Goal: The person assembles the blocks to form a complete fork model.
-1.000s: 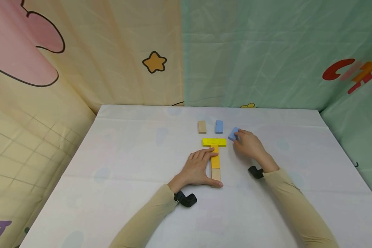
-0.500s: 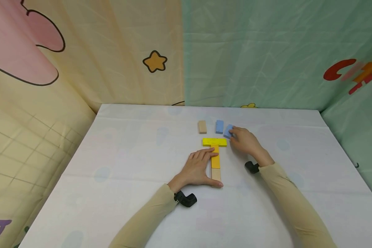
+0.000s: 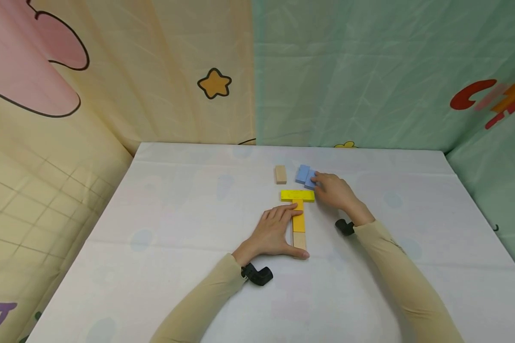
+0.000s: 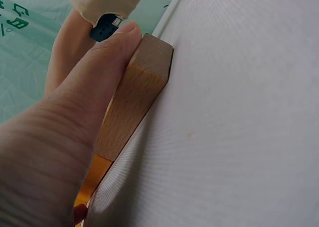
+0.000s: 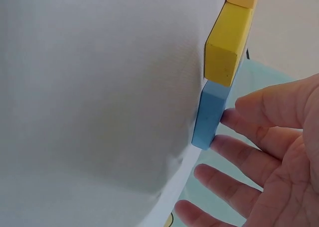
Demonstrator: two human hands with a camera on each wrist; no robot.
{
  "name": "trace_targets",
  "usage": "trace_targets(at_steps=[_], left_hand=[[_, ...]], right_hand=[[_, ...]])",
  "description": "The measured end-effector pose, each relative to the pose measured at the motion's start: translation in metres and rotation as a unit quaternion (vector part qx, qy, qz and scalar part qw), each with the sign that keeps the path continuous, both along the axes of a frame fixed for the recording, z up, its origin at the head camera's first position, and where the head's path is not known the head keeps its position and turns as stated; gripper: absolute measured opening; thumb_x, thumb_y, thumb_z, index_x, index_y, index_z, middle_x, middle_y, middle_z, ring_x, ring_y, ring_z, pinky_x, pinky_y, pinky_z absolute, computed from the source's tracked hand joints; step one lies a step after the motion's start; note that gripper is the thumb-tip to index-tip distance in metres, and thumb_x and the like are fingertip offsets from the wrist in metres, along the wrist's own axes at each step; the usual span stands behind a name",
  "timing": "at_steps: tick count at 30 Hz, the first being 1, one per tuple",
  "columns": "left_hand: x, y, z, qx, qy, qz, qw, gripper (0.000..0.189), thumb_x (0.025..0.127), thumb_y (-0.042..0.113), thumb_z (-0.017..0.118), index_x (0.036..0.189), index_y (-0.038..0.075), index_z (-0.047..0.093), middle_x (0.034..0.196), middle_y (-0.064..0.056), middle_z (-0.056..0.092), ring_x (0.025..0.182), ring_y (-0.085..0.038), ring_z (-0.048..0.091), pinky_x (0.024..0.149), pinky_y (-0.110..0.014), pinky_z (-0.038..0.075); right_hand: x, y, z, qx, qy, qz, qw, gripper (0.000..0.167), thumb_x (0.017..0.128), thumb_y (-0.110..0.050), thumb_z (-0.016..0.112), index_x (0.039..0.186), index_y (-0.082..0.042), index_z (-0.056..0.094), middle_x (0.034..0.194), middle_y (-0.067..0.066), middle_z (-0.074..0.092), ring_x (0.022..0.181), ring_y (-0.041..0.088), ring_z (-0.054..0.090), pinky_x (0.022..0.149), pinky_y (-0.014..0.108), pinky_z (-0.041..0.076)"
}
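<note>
My left hand [image 3: 274, 236] lies with spread fingers along a line of flat wooden blocks. Its fingertips rest on an orange block [image 3: 298, 222], and the thumb lies on the near end of a plain wooden block [image 3: 299, 240]. Across the top of this line sits a yellow block [image 3: 297, 196], making a T. Beyond the T, fingertips of my right hand [image 3: 335, 191] touch a blue block [image 5: 210, 112], with the fingers extended. That block lies against a second blue block [image 3: 302, 173], both slightly slanted.
Another plain wooden block [image 3: 280, 175] stands left of the blue pair. A white cloth covers the table [image 3: 163, 205], whose far edge meets a printed curtain [image 3: 360, 85]. Black wrist cameras sit on both wrists.
The right hand has slid its blue block leftward until it meets the other blue block, which now stands slanted. The left hand has stayed in place on the T.
</note>
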State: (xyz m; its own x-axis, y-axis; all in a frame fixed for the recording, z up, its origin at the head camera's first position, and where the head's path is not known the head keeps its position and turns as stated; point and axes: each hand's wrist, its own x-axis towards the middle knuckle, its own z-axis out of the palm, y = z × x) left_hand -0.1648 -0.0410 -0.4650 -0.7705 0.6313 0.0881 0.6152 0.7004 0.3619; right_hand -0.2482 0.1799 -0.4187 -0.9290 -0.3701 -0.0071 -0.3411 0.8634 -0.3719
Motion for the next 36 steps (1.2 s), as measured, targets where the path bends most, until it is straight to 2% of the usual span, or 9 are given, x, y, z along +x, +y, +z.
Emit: trace_targets(at_steps=[9,27,36], left_hand=[[-0.0003,0.0009,-0.0003,-0.004,-0.003,0.001,1.0000,0.106,0.063,0.080,0.063,0.145,0.021,0.033,0.155,0.005,0.016,0.137,-0.013,0.017,0.105,-0.037,0.020],[-0.0004,0.0002,-0.0009,-0.001,0.003,-0.002,1.0000,0.106,0.063,0.082,0.060,0.145,0.020,0.034,0.154,0.004,0.018,0.136,-0.014,0.019,0.104,-0.037,0.021],[-0.0005,-0.0001,-0.0020,0.004,0.009,-0.002,0.9999,0.105,0.064,0.081,0.061,0.145,0.020,0.034,0.154,0.004,0.019,0.136,-0.014,0.020,0.104,-0.037,0.022]], right_hand=[[-0.0017,-0.0003,0.0000,0.004,-0.017,0.013,0.9998,0.040,0.095,-0.008,0.048,0.134,0.004,0.049,0.143,0.023,0.039,0.127,0.042,0.038,0.101,0.055,0.030],[0.0000,0.0050,-0.0015,0.008,-0.006,0.038,0.9992,0.043,0.095,-0.006,0.048,0.137,0.005,0.045,0.143,0.022,0.039,0.127,0.041,0.038,0.101,0.054,0.031],[0.0015,0.0051,-0.0020,-0.020,-0.022,0.051,0.9982,0.042,0.095,-0.003,0.047,0.136,0.008,0.044,0.144,0.025,0.036,0.130,0.040,0.035,0.105,0.052,0.027]])
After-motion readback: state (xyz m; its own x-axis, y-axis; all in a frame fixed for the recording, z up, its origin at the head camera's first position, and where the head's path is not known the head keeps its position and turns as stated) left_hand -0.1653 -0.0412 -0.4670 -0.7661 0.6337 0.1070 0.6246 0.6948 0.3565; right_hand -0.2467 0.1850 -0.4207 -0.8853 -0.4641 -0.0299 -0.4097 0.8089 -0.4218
